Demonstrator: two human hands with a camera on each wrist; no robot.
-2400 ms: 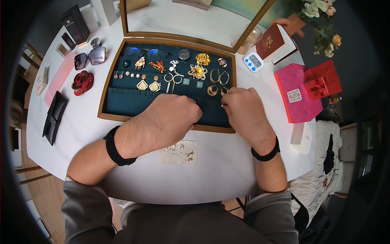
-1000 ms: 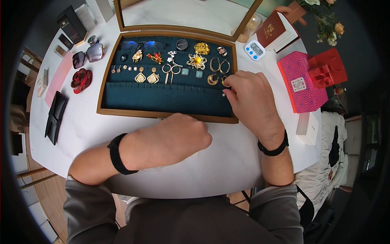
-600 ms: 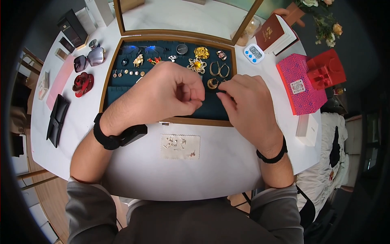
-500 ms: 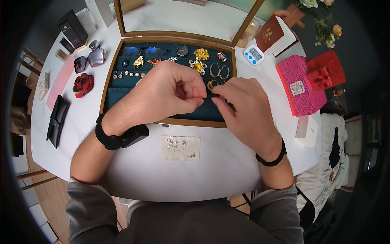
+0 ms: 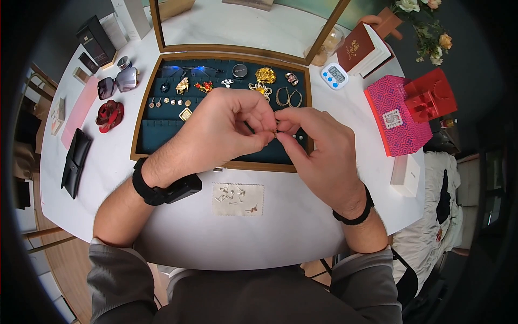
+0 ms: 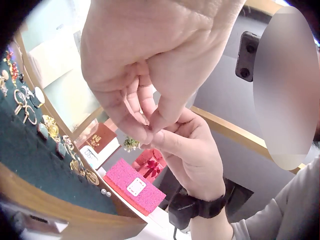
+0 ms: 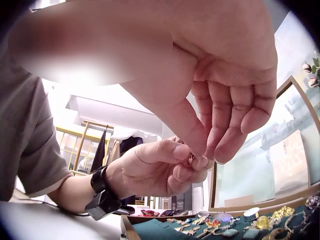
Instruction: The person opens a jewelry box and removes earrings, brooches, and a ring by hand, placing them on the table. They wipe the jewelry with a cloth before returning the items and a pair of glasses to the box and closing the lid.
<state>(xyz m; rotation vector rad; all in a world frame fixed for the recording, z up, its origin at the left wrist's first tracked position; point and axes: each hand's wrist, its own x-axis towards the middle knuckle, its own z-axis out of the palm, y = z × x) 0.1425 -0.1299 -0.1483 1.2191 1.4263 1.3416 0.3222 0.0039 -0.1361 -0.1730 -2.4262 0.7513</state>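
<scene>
Above the open jewellery case, my two hands meet fingertip to fingertip. My left hand pinches a tiny gold-coloured jewellery piece between thumb and index finger; its exact kind is mostly hidden by the fingertips. The thumb and index finger of my right hand pinch at the same piece from the other side. On the table below lies a small pale card with several silver-coloured studs and a reddish one. Two pearl studs sit near the right edge of the case's dark green lining.
Rows of earrings, brooches and glasses fill the case's back; its glass lid stands raised behind. Sunglasses, a red flower ornament and a black pouch lie left. A timer, book and pink box stand right.
My left hand has risen from low over the card to above the case. My right hand has moved left from the case's right side, and the fingertips of both hands now meet.
</scene>
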